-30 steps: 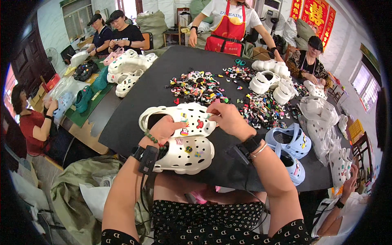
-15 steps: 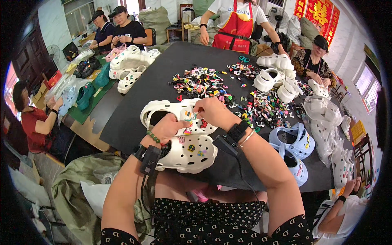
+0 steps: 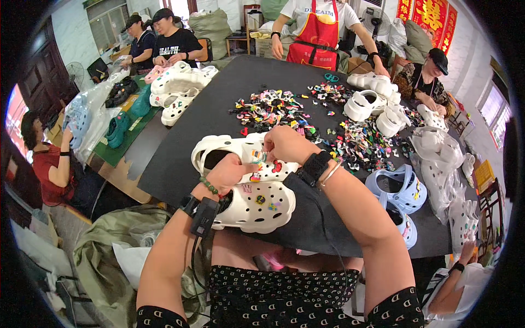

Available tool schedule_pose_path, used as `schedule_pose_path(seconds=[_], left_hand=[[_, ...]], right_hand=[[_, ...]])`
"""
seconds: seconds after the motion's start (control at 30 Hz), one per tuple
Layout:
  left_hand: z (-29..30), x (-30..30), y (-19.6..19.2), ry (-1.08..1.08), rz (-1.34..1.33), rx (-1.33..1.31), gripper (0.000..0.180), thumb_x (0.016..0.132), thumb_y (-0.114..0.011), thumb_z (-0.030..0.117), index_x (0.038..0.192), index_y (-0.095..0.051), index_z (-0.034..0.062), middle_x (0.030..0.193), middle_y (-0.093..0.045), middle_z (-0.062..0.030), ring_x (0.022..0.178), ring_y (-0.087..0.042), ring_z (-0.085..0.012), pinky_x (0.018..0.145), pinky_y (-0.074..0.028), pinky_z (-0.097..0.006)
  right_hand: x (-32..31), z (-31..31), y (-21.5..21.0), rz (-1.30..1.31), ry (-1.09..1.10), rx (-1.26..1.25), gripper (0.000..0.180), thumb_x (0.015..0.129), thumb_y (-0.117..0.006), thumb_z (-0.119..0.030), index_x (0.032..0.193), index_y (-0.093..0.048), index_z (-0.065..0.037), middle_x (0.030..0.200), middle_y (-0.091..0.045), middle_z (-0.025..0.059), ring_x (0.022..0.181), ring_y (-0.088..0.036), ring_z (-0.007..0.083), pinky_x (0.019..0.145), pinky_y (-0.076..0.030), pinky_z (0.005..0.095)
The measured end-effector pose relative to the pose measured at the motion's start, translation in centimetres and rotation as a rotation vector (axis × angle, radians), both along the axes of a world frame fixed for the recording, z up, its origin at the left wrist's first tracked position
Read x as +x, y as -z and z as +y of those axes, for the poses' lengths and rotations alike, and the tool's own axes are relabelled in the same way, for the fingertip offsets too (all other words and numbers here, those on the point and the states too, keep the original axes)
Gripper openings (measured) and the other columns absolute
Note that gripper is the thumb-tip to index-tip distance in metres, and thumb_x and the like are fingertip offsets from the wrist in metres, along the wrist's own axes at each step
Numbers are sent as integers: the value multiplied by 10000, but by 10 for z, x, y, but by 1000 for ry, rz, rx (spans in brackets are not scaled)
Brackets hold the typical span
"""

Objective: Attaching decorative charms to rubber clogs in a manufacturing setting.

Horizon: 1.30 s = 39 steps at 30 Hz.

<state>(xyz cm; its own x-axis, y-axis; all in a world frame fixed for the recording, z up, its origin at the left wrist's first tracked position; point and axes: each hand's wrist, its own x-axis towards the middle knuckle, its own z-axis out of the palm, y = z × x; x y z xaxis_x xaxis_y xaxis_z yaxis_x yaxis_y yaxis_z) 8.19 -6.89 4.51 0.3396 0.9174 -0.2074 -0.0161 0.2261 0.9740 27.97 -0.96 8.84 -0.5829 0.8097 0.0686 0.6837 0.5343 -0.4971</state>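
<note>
Two white clogs lie side by side at the table's near edge. The far white clog (image 3: 210,143) is between my hands; the near white clog (image 3: 246,216) has several charms on its top. My left hand (image 3: 224,174) grips the far clog, fingers partly hidden in its opening and thumb over its top. On the same clog, my right hand (image 3: 287,146) is closed, its fingertips pinching a small, partly hidden shoe charm with green on it (image 3: 263,157). A red charm (image 3: 277,166) sits beside my right fingers.
Loose charms (image 3: 270,109) lie in heaps on the black table (image 3: 191,115). Blue clogs (image 3: 404,188) stand at right, with more white clogs (image 3: 358,106) beyond. Bagged shoes (image 3: 435,150) line the right edge. Several people work around; one in a red apron (image 3: 314,41) stands opposite.
The view has shifted slightly, so the table appears a little farther right. My hands stay on the far clog with small finger movements. At left, a person has raised a light-blue clog.
</note>
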Motion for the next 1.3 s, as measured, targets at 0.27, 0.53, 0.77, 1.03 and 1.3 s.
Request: schedule_pose_path(seconds=[0.27, 0.53, 0.77, 1.03, 1.3], left_hand=[[-1, 0, 2, -6, 11, 26, 216, 882, -649, 47, 1070, -657, -59, 971, -697, -76, 808, -654, -136, 719, -535, -310], [-4, -3, -2, 17, -30, 25, 227, 877, -653, 57, 1074, -658, -55, 960, -697, -70, 788, -639, -124, 704, -516, -294], [-6, 3, -14, -5, 142, 43, 176, 847, -722, 135, 909, -715, -30, 739, -668, -1, 557, -506, -50, 496, -385, -234], [-7, 0, -2, 21, -32, 45, 304, 890, -655, 76, 1168, -617, -40, 833, -680, 1, 662, -595, -117, 605, -478, -293], [7, 9, -22, -198, 347, -90, 338, 766, -819, 346, 891, -693, 58, 640, -492, 71, 483, -313, -50, 433, -226, -268]], right_hand=[[-7, -3, 1, -147, 67, 227, 434, 602, -850, -68, 995, -667, -38, 1008, -666, 171, 972, -637, 301, 791, -517, 370], [-4, -2, 2, 20, 80, -115, 812, 640, -805, -20, 1350, -422, -115, 1209, -563, 209, 1057, -591, 395, 866, -496, 430], [-11, -8, 23, -6, 192, 95, 807, 680, -781, -63, 1373, -380, -165, 1156, -552, 199, 1101, -547, 403, 900, -462, 493], [-1, 5, 22, 140, 75, -66, 833, 654, -803, -108, 1375, -388, -97, 1238, -557, 224, 1126, -576, 379, 935, -472, 431], [5, 2, 15, 185, 8, -120, 823, 712, -789, -129, 1407, -357, -44, 1348, -500, 221, 1255, -503, 353, 1035, -424, 395]])
